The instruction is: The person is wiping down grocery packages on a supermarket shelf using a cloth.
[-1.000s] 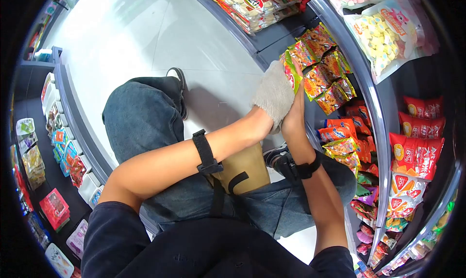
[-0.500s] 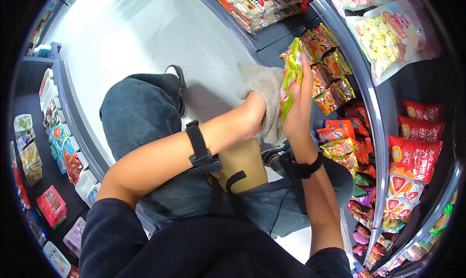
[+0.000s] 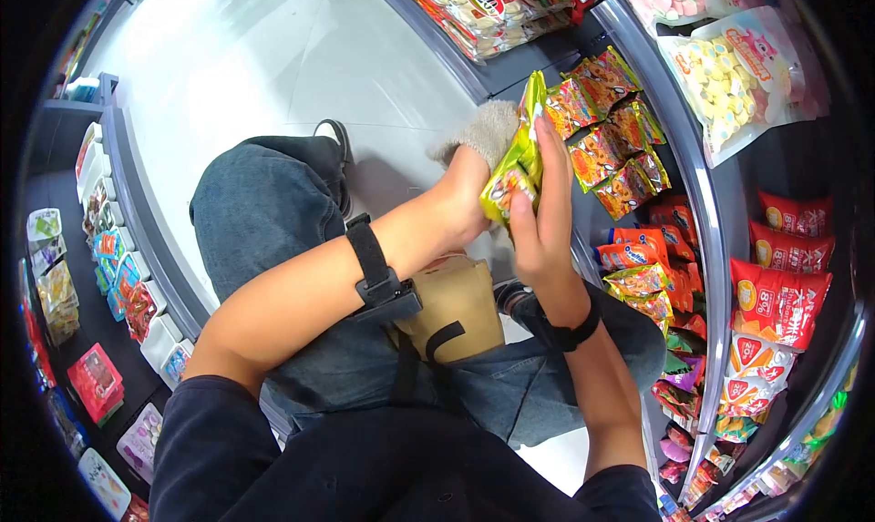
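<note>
A grey cloth (image 3: 483, 135) is bunched at my left hand (image 3: 465, 199), whose fingers are hidden behind it and a green-yellow snack packet (image 3: 521, 162). My right hand (image 3: 549, 217) holds that packet between its thumb and its raised fingers, at the right of the cloth. The packet is tilted nearly upright, its edge toward me. Just right of my right hand, several orange and green packets (image 3: 602, 153) lie in rows on the low shelf.
Red bags (image 3: 779, 303), orange packets (image 3: 643, 244) and bags of sweets (image 3: 729, 85) fill the right shelves. A beige bag (image 3: 456, 308) hangs between my knees. More goods stand on the left shelf, which has a grey edge (image 3: 146, 221). Pale floor (image 3: 255, 57) lies ahead.
Both hands have shifted slightly left with the cloth and packet. The packet has turned, showing more of its lower face, and more of the shelf packets show behind it.
</note>
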Tool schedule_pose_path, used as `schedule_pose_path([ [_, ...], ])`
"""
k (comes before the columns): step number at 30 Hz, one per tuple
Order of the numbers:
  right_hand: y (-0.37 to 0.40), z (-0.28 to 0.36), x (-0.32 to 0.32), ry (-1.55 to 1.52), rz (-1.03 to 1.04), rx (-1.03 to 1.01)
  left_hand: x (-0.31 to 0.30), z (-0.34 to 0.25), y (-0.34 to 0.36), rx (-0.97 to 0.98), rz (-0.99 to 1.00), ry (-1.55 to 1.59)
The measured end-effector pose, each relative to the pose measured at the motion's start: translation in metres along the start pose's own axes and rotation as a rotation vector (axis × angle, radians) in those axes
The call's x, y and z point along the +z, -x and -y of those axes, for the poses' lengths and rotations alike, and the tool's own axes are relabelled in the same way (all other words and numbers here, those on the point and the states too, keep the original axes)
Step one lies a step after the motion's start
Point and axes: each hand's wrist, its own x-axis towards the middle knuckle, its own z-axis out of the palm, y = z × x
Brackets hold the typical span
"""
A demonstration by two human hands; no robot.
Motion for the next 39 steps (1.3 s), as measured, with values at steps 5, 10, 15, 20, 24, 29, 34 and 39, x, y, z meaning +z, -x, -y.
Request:
schedule_pose_path([
  [5,-0.003,-0.005,-0.004,0.047,0.070,-0.085,0.000,-0.005,-0.003,0.065,0.029,-0.080],
  [10,0.008,-0.036,-0.003,-0.070,-0.008,0.092,-0.004,0.020,-0.001,0.259,0.061,-0.434],
  [15,0.020,-0.038,-0.003,-1.070,-0.264,0.907,-0.026,0.057,-0.003,0.999,0.250,-1.440],
  [20,0.014,-0.030,-0.008,-1.002,-0.226,0.747,-0.035,0.044,-0.025,1.114,0.120,-1.611],
  [24,0.019,-0.027,-0.022,-0.975,-0.257,0.788,-0.050,0.034,-0.050,1.357,0.069,-1.751],
  [29,0.013,-0.029,-0.041,-1.076,-0.169,0.887,-0.012,0.011,-0.052,0.872,-0.252,-2.115],
  [34,0.001,-0.008,-0.036,-1.152,-0.137,0.854,-0.046,0.023,-0.053,0.863,-0.067,-1.283],
  [39,-0.006,0.002,-0.044,-1.174,-0.112,0.721,-0.019,0.006,-0.028,0.385,-0.136,-0.511],
])
